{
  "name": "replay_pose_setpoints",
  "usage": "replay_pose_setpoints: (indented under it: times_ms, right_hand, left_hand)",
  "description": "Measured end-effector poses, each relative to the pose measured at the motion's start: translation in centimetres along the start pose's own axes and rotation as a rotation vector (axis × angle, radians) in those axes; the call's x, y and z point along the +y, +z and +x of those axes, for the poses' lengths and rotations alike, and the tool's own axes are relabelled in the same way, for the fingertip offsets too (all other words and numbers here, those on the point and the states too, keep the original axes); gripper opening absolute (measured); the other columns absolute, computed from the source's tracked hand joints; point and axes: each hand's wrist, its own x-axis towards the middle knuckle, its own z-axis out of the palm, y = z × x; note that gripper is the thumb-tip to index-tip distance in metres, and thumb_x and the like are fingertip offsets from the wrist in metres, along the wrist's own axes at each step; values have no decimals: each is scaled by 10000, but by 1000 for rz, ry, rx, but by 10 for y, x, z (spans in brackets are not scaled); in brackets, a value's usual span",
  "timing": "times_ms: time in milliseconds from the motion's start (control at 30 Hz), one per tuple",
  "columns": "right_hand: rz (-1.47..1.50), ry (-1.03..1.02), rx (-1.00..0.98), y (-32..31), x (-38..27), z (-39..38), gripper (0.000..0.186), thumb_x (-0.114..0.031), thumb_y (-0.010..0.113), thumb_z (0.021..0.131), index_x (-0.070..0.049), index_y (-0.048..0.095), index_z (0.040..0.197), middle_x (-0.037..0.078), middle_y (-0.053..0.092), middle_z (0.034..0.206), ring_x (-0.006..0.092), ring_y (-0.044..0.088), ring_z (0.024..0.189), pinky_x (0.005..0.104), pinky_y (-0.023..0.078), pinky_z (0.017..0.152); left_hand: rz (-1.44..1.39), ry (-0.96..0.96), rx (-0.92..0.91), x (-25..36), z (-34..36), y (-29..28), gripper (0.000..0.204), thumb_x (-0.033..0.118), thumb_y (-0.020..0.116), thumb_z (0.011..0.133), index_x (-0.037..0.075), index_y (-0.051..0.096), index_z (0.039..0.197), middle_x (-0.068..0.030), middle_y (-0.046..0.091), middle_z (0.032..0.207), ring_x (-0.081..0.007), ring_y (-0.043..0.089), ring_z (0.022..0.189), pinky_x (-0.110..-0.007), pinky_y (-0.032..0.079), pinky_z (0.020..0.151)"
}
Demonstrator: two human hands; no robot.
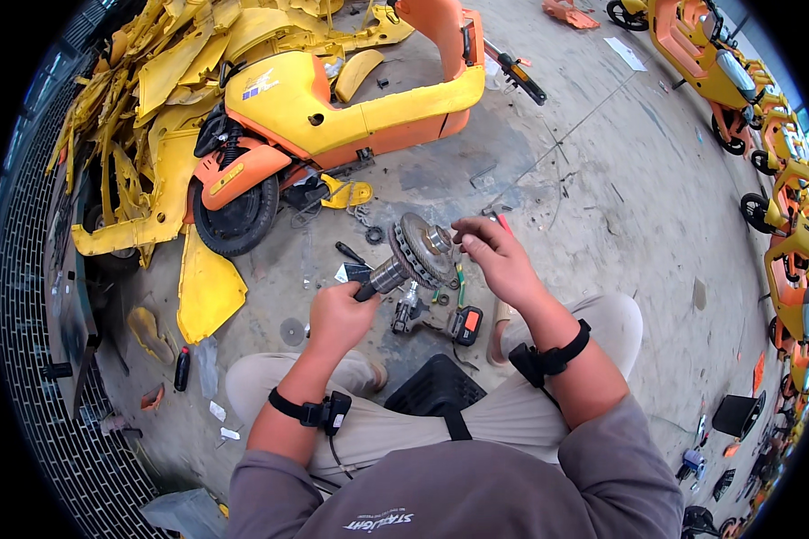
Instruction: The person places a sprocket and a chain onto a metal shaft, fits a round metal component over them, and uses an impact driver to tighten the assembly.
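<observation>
My left hand (343,312) is wrapped round the dark lower end of a metal shaft. That shaft carries a greasy round disc assembly (418,251) with a chain-like ring around it, raised above the floor and tilted up to the right. My right hand (503,260) is beside the shiny upper end of the shaft, thumb and fingers bent and a little apart; whether the fingertips touch the metal is hard to tell. Beneath the assembly, a cordless impact wrench (411,310) with a black and orange battery (466,324) lies on the floor between my legs.
A yellow and orange scooter (360,112) lies ahead, beside a heap of yellow body panels (166,81). A screwdriver (351,252), a black ring (374,235) and a dark bottle (182,368) lie on the floor. More scooters (789,260) line the right side.
</observation>
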Motion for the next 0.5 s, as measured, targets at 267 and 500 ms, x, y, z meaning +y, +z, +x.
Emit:
replay_pose_setpoints:
  times_ms: [267,500]
  right_hand:
    - [-162,-122,-107,-3,-31,-15,417,-273,771,953,0,636,1238,87,642,852,162,593,754,323,503,702]
    - [-221,-246,-204,-12,-30,-16,380,-174,801,912,2,635,1206,42,603,937,136,554,828,305,490,756]
  left_hand:
    - [134,63,-8,6,-3,3,199,178,765,783,-13,709,779,-240,625,679,-439,636,658,-446,482,582]
    - [-6,63,-234,5,-3,4,263,243,709,857,-9,722,782,-224,599,618,-382,620,556,-445,479,558]
